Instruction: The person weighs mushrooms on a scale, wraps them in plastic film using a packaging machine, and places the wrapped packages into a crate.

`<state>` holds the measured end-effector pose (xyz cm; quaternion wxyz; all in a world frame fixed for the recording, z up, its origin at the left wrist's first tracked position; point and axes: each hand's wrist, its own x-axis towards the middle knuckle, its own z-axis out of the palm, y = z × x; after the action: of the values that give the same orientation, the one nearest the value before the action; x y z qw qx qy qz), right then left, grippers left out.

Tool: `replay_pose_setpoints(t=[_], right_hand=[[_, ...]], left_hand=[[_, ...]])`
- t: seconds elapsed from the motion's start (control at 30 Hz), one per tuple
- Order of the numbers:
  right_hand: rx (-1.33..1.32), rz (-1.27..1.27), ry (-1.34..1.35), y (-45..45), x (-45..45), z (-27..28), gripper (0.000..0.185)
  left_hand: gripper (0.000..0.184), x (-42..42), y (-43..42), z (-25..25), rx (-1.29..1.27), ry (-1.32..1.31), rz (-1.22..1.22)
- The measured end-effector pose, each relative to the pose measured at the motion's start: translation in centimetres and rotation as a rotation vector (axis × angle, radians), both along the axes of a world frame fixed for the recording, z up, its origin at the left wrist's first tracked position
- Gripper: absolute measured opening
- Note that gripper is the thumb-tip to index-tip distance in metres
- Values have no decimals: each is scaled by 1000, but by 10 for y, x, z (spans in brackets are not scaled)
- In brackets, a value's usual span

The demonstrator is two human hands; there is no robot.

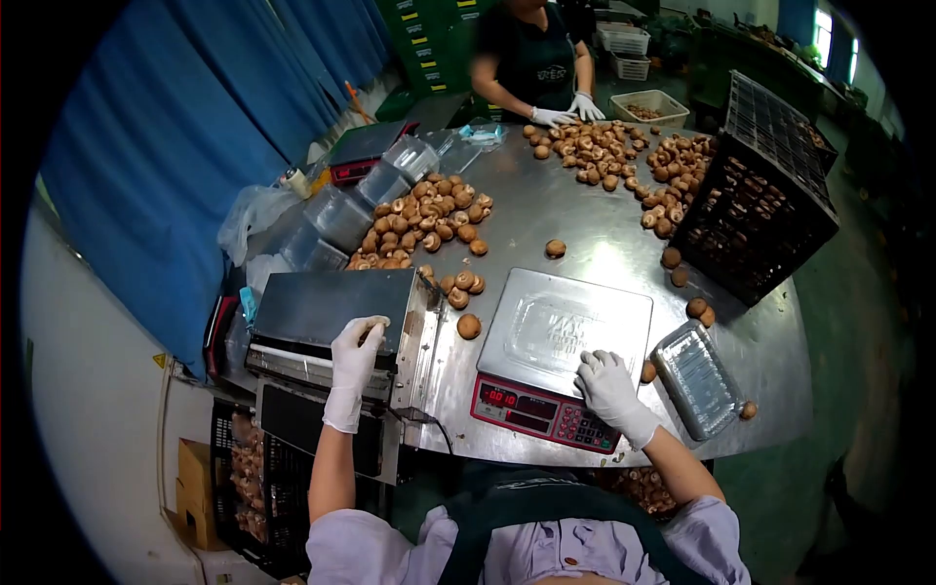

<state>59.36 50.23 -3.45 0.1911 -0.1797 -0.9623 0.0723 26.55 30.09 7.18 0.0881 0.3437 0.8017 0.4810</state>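
Observation:
My left hand [357,369], in a white glove, is held over a metal wrapping machine [331,302]. Its thumb and fingertips are pinched together; anything between them is too small to make out. My right hand [614,392], also gloved, rests at the front right edge of a digital scale [561,327], its fingers slightly bent on the steel plate and nothing seen in them. Red digits on the scale's panel [531,409] read about -0.010. Just right of that hand lie a clear plastic tray [697,375] and a brown mushroom [648,371].
Mushroom piles lie at the left [429,214] and far side [595,151] of the steel table. A tilted black crate [756,195] stands at right. Stacked clear trays [336,216] sit at left. Across the table, a co-worker's gloved hands [570,111] touch the mushrooms.

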Motion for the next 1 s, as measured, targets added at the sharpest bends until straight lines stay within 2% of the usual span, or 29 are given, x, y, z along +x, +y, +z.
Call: replay_pose_setpoints(t=[0.03, 0.2, 0.37, 0.47, 0.6, 0.7, 0.73, 0.8, 0.83, 0.87, 0.9, 1.0], right_hand=[[-84, 45, 83, 3, -3, -4, 17], [-248, 126, 55, 24, 6, 1, 17], [-513, 48, 13, 37, -7, 31, 20], [-807, -64, 45, 52, -29, 57, 24], [-832, -114, 119, 96, -86, 67, 33], [-862, -121, 116, 142, -148, 50, 44], [-929, -133, 117, 159, -174, 42, 45], [-1096, -195, 120, 188, -223, 29, 49], [-1199, -249, 125, 200, -246, 24, 51], [-1297, -309, 133, 212, -270, 19, 53], [-1243, -219, 248, 232, -294, -13, 55], [-1261, -157, 308, 265, -356, -49, 55]], left_hand=[[15, -4, 0, -1, -2, -3, 11], [16, -25, 3, 2, -153, 65, -13], [20, -63, 31, 6, -229, 43, 27], [31, -95, 59, 3, -286, 145, -68], [42, -159, 110, -10, -451, 184, -138], [45, -211, 158, -19, -526, 104, -161], [50, -230, 175, -24, -555, 194, -178], [51, -275, 211, -56, -531, 220, -210], [52, -286, 231, -56, -523, 242, -235], [53, -297, 252, -57, -558, 143, -256], [51, -317, 274, -79, -524, 144, -280], [53, -333, 325, -99, -487, 105, -275]])
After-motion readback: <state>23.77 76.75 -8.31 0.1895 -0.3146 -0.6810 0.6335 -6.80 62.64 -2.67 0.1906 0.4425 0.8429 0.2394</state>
